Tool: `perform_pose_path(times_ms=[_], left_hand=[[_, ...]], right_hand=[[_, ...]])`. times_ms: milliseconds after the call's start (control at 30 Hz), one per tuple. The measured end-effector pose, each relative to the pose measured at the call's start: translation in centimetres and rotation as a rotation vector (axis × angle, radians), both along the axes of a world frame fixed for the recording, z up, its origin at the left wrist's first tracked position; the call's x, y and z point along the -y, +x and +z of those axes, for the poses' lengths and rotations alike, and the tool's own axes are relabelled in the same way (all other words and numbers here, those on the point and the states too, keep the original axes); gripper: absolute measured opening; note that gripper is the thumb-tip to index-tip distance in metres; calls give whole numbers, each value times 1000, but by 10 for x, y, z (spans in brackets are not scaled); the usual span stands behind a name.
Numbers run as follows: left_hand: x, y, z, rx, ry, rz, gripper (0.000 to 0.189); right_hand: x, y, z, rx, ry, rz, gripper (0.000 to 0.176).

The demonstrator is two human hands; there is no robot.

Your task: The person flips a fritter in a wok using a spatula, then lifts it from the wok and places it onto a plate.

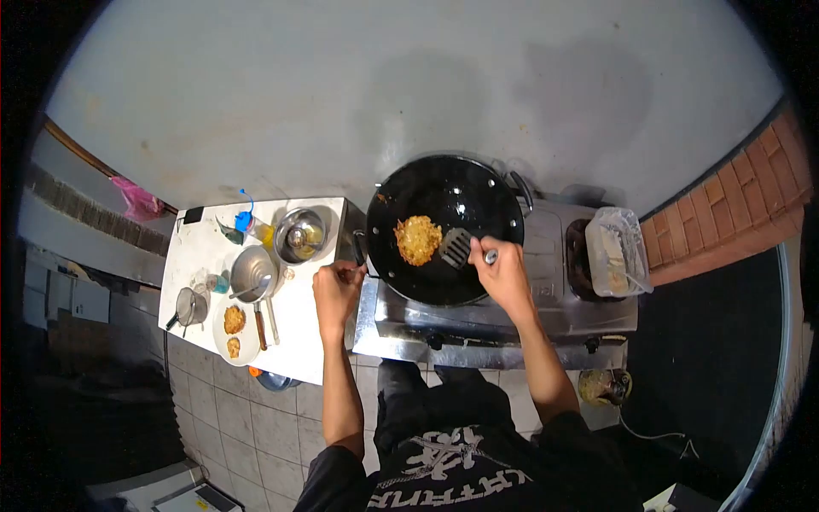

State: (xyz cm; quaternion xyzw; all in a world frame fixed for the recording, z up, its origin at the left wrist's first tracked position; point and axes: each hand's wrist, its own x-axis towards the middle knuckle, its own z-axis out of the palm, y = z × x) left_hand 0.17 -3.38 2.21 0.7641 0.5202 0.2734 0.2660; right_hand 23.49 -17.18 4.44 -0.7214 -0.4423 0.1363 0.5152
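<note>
A golden-brown fritter [418,241] lies in the black wok [452,183], left of its middle, on the stove. My right hand [502,271] is closed around the handle of a slotted spatula [455,248]. The spatula's blade is inside the wok, close to the fritter's right edge. At the wok's left side, my left hand [337,294] is closed with its fingertips at the lower end of the side handle [359,248]. Oil glistens in the upper part of the wok.
On the white table [299,341] at left are a plate [248,346] with fried pieces, a metal bowl [312,224], a saucepan [252,266] and a strainer [187,307]. A plastic container [612,256] stands right of the stove [546,311]. The wall [341,102] rises behind.
</note>
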Motion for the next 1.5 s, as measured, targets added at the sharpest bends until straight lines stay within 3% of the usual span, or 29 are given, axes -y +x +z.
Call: perform_pose_path(times_ms=[167, 900, 1033, 1133, 1500], left_hand=[[-4, 0, -3, 40, -18, -14, 23], [1, 2, 7, -8, 36, -16, 20], [1, 4, 7, -10, 50, -20, 19], [-1, 3, 2, -7, 26, 9, 18], [-1, 2, 2, 25, 28, -13, 19]], right_hand=[[-1, 0, -2, -30, -18, -103, 31], [7, -14, -11, 58, 100, -26, 26], [2, -11, -17, -20, 117, -103, 28], [0, -10, -20, -254, 52, -195, 28], [1, -10, -15, -28, 125, -87, 28]])
